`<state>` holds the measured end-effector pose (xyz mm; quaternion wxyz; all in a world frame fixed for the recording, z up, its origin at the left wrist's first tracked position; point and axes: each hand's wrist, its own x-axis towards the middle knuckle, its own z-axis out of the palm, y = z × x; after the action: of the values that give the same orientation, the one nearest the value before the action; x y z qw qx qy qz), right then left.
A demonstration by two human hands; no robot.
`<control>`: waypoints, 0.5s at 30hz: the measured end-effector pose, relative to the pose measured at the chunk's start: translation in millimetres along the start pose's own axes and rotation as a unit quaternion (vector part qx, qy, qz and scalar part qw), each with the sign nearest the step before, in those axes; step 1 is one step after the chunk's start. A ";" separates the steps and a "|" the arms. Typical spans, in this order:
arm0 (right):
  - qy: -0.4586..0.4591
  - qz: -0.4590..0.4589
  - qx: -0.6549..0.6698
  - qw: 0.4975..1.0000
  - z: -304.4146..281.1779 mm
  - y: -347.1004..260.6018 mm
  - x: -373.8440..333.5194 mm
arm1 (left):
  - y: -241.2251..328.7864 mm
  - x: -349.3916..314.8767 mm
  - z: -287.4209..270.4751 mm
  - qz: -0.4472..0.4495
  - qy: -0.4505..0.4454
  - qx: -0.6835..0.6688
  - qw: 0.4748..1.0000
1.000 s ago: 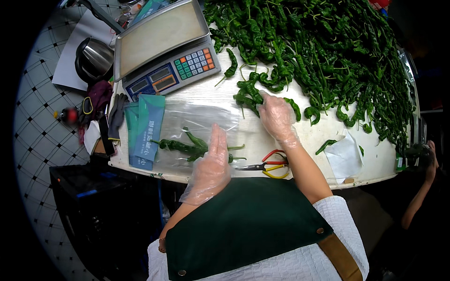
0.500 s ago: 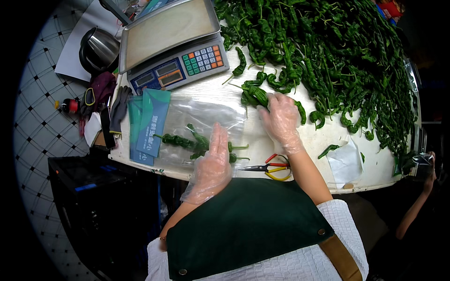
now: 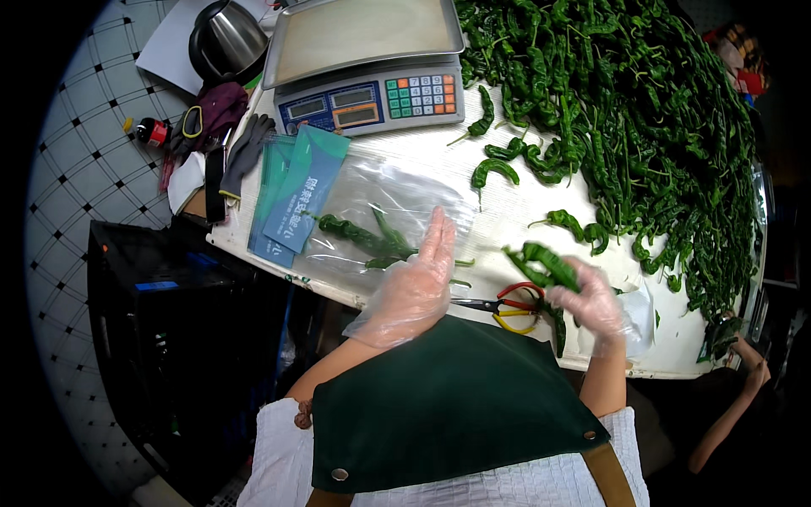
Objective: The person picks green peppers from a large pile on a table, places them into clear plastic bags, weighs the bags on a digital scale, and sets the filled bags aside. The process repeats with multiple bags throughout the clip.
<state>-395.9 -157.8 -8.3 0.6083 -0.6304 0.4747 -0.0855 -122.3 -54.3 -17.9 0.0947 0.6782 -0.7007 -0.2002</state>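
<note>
My left hand (image 3: 414, 291), in a clear plastic glove, lies with its fingers stretched out over a clear plastic bag (image 3: 414, 190). Several green peppers (image 3: 351, 232) lie at the bag beside that hand, some stems poking past its right edge; whether all are inside I cannot tell. My right hand (image 3: 596, 304), gloved too, is closed on a small bunch of wrinkled green peppers (image 3: 547, 264), held above the table's front part. Scissors (image 3: 511, 314) with red and yellow handles lie between the hands. One more pepper (image 3: 557, 329) shows below the right hand.
A large pile of green peppers (image 3: 642, 101) covers the right back. Behind the bag stands a weighing scale (image 3: 363, 110). Blue-green printed packaging (image 3: 312, 182) lies left, near grey gloves (image 3: 245, 156) and a kettle (image 3: 228, 42). White paper (image 3: 638, 317) lies at right; another person's hand (image 3: 752, 359) is beyond.
My right hand has lifted the peppers off the table and brought them nearer to me and to the right. The left hand stays on the bag. The whole view has shifted.
</note>
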 end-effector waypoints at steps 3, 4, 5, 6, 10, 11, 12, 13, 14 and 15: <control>-0.064 0.072 -0.076 0.992 38.7 -16.2 18.5 | 3.6 1.4 -7.8 0.012 0.000 0.005 1.000; -0.063 -0.023 -0.131 0.989 59.3 -17.4 34.4 | 4.7 -0.5 -8.0 0.020 0.018 -0.006 1.000; -0.059 -0.098 -0.147 0.982 82.1 -13.1 53.3 | 8.0 -2.8 -8.6 0.033 0.036 -0.015 0.999; -0.123 -0.146 -0.038 0.981 99.1 -24.4 74.4 | 10.1 -3.0 -5.2 0.039 0.046 -0.006 0.998; -0.129 -0.274 0.048 0.952 150.4 -12.4 133.0 | 16.9 -8.8 -2.8 0.012 0.052 -0.016 0.998; -0.089 -0.315 -0.019 0.945 146.1 -18.9 131.4 | 13.6 -10.6 0.3 0.000 0.041 -0.015 0.999; -0.048 -0.355 -0.089 0.929 141.4 -27.1 131.6 | 10.3 -10.3 1.5 -0.011 0.034 -0.015 0.999; -0.066 -0.358 -0.205 0.908 127.2 -32.0 120.5 | 12.7 -12.6 0.0 -0.034 0.050 -0.040 0.997; -0.154 -0.255 -0.227 0.927 98.5 -39.8 116.0 | 8.7 -10.6 1.0 -0.023 0.065 -0.054 0.996; -0.240 -0.144 -0.242 0.929 67.3 -52.8 114.4 | 2.8 -9.8 6.5 -0.014 0.080 -0.071 0.994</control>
<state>-262.5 -202.1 -33.8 0.5138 -0.8220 0.2246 0.0994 -126.9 -43.6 -21.3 0.1952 0.6933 -0.6655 -0.1957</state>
